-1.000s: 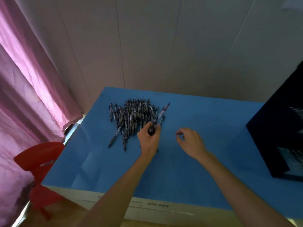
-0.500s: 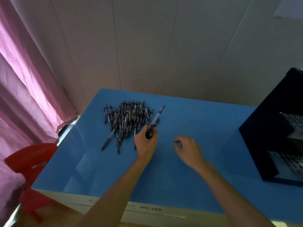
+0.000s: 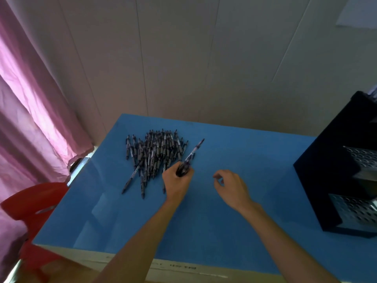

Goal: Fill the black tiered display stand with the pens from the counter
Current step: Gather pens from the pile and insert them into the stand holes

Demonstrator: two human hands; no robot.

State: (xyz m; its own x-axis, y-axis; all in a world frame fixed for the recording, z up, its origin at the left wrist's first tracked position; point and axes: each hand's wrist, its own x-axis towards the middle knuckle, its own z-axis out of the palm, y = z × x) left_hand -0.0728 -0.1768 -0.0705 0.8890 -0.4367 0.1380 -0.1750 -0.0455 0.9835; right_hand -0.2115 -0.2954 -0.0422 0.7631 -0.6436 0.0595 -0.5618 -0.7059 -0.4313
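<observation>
A heap of dark pens [image 3: 155, 152] lies on the blue counter [image 3: 234, 231] at the back left. My left hand [image 3: 177, 184] sits at the heap's right edge and grips a small bundle of pens [image 3: 190, 157] that points up and to the right. My right hand [image 3: 230, 188] hovers just right of it, fingers loosely curled and holding nothing. The black tiered display stand [image 3: 334, 172] stands at the counter's right edge, with perforated metal shelves [image 3: 361, 158] showing; it is partly cut off by the frame.
A pink curtain [image 3: 30, 109] hangs on the left. A red plastic chair [image 3: 30, 203] stands beside the counter's left front corner. A pale panelled wall runs behind the counter.
Both hands have barely moved. The view has swung right, so more of the stand is in sight.
</observation>
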